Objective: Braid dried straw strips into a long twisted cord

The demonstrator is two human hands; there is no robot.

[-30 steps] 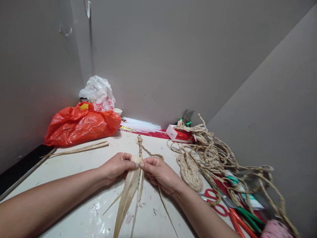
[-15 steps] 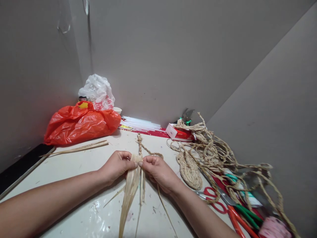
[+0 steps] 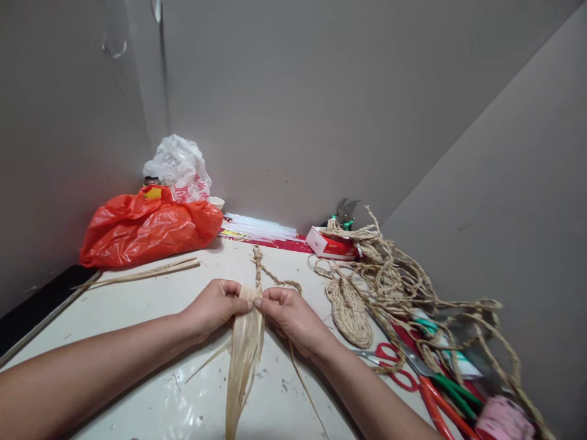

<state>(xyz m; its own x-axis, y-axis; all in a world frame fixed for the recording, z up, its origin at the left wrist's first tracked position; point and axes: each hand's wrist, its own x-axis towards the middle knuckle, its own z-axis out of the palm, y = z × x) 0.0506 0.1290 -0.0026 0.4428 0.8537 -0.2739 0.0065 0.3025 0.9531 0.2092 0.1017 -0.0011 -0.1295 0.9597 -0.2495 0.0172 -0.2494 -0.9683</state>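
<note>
A wide, pale dried husk strip (image 3: 244,354) hangs down between my hands. My left hand (image 3: 220,305) pinches its top edge from the left, thumb on the front. From the other side, my right hand (image 3: 287,315) pinches the same top edge, and the two thumbs almost meet. Just beyond my fingers a braided cord (image 3: 258,266) runs away over the table, a side length of it curving to the right. Thin loose strands (image 3: 305,382) trail below my right hand. The fingers hide where husk and cord join.
A red plastic bag (image 3: 151,229) and loose dried strips (image 3: 151,272) lie left. White sticks (image 3: 261,227) are at the back. On the right are a woven sole-shaped piece (image 3: 349,311), tangled cord (image 3: 389,275), red-handled scissors (image 3: 397,366) and a pink roll (image 3: 504,418).
The husk strip has spread wider to the right and now covers the narrow strands that hung beside it. Both hands keep their pinch in nearly the same place.
</note>
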